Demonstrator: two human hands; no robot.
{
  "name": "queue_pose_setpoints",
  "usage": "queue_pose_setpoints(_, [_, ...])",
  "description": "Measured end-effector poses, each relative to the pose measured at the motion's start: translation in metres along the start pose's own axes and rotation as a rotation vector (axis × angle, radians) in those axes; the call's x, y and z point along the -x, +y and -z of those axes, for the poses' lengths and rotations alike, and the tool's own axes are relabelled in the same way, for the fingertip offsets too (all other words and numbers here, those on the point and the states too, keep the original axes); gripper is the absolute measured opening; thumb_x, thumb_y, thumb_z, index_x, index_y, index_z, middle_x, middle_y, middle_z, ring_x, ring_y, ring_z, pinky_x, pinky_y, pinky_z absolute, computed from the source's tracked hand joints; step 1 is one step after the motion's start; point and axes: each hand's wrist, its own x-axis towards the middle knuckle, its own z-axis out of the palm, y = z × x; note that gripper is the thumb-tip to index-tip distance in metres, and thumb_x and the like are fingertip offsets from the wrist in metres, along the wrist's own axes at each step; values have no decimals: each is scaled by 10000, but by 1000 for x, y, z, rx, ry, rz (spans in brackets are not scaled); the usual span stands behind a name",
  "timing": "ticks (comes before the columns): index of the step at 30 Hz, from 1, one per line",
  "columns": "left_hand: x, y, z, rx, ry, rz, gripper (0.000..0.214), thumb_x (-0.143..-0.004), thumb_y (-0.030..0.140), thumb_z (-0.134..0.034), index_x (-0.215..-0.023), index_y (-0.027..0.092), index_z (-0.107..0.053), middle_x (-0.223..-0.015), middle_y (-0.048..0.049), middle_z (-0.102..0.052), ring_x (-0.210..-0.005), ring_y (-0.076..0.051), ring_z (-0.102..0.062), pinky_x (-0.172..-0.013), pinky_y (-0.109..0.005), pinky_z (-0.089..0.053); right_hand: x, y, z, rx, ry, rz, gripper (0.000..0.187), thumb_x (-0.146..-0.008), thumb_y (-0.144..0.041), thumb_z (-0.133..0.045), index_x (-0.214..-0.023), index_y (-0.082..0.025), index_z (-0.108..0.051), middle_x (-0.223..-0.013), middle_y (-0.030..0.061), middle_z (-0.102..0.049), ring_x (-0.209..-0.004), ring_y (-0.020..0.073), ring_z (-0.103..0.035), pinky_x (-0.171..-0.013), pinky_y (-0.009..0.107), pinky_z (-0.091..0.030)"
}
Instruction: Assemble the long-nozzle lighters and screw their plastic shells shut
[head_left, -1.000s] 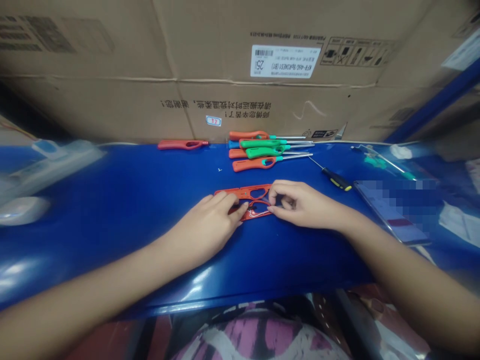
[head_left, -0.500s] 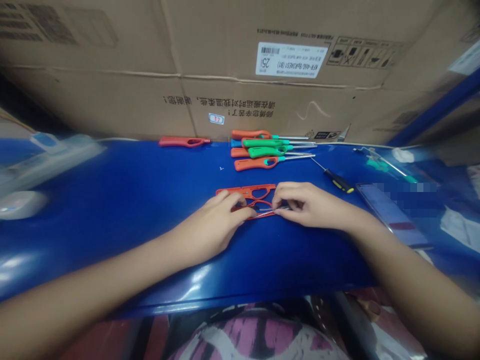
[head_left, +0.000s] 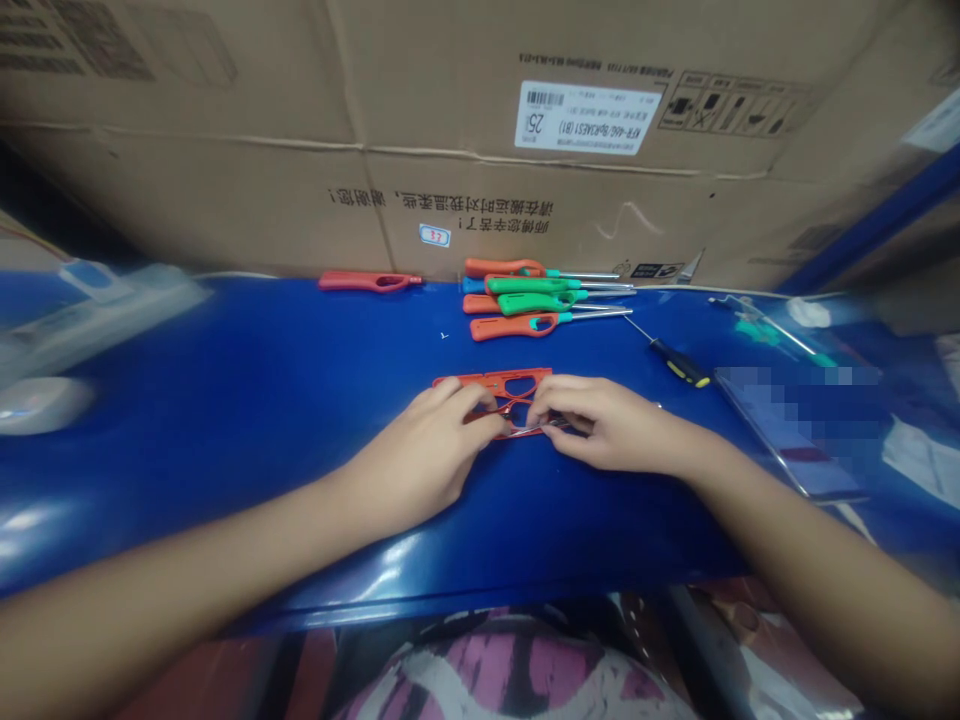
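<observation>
The right hand (head_left: 609,422) has slid leftward and dropped toward the desk's near edge, its fingertips now further along the near orange lighter-handle half (head_left: 516,404). A slim silvery rod (head_left: 526,430), out of sight a second ago, shows at those fingers. The left hand (head_left: 435,440) has its thumb lower now, nearer the desk's near edge.

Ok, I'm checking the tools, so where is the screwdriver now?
In the head view, the screwdriver lies right of centre on the blue table, between the pile of lighters and the phone, beyond the right hand.
</observation>
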Motion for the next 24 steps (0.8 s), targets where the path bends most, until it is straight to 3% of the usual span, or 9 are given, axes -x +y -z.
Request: queue_pose_setpoints(24, [1, 3, -2, -69, 2, -2, 489, -910, 45, -483, -1334, 263, -587, -1230, -112, -579, -1060, -276, -504, -922, -465, -487, -1, -5, 0, 54, 6, -51, 164, -897, -162, -564, -1023, -207, -659, -925, 14, -673, -685, 115, -510, -655, 246, -380])
